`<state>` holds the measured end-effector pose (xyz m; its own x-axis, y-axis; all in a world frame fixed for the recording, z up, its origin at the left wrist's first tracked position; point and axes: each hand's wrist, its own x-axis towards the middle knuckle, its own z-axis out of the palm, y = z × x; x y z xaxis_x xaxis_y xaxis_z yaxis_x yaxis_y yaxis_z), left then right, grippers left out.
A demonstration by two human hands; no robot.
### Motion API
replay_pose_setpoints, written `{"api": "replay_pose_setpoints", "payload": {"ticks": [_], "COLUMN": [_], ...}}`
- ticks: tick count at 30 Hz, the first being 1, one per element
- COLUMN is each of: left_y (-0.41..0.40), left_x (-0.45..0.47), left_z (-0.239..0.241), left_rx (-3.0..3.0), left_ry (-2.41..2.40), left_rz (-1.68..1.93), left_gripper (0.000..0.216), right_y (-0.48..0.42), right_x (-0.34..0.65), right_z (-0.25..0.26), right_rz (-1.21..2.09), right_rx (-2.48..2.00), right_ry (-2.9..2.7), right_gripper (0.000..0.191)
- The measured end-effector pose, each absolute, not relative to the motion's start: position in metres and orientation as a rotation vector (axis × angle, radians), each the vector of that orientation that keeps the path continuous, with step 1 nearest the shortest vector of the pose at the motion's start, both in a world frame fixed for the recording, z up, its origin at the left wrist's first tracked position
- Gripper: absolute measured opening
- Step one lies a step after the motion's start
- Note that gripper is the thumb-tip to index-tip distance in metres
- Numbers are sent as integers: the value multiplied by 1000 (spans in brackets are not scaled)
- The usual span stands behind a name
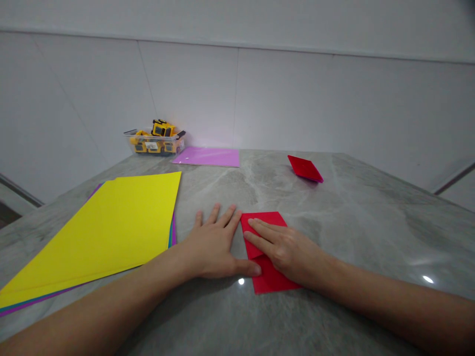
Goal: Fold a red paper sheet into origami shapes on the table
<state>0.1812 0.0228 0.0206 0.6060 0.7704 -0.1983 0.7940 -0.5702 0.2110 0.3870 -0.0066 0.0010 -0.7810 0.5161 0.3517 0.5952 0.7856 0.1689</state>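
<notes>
A folded red paper (265, 222) lies on the grey marble table (356, 222) in front of me. My right hand (285, 249) rests flat on it, fingers stretched out and pressing the fold. My left hand (215, 244) lies flat on the table just left of the paper, fingers spread, its thumb touching the paper's left edge. Neither hand grips anything.
A stack of coloured sheets with yellow on top (100, 232) lies at the left. A purple sheet (208, 156) and a clear box of yellow toy vehicles (156, 138) sit at the back by the white wall. Another folded red piece (305, 168) lies at the back right.
</notes>
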Motion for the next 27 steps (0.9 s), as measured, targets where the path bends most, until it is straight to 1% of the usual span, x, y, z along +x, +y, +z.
{"api": "replay_pose_setpoints", "payload": {"ticks": [3,6,9,12,15,17,18,20,23,25,27], "left_y": [23,23,21,20,18,18,18,17,16,15,15], "left_x": [178,178,180,182,184,185,186,186,187,188,188], "left_z": [16,16,19,23,26,26,27,27,27,28,28], "left_rx": [2577,2563,2539,2507,2485,2473,2468,2461,2462,2458,2457], "left_ry": [1236,1242,1260,1277,1296,1307,1313,1322,1328,1333,1337], "left_rz": [-139,-168,-172,-158,-139,-136,-137,-140,-136,-133,-131], "left_gripper": [113,115,114,117,119,120,119,117,113,112,113], "right_y": [-9,-12,-13,-13,-11,-10,-9,-7,-6,-6,-7], "right_x": [386,384,382,381,382,382,382,381,381,381,381], "right_z": [0,2,9,20,28,28,27,22,16,15,16], "right_rz": [-371,-230,103,455,725,835,840,731,515,505,567], "right_rx": [-839,-835,-838,-934,-1039,-1111,-1168,-1321,-1494,-1482,-1405], "right_ry": [-2696,-2673,-2560,-2360,-2218,-2142,-2102,-2042,-2112,-2242,-2346], "right_gripper": [33,39,46,41,33,38,40,36,45,46,48]}}
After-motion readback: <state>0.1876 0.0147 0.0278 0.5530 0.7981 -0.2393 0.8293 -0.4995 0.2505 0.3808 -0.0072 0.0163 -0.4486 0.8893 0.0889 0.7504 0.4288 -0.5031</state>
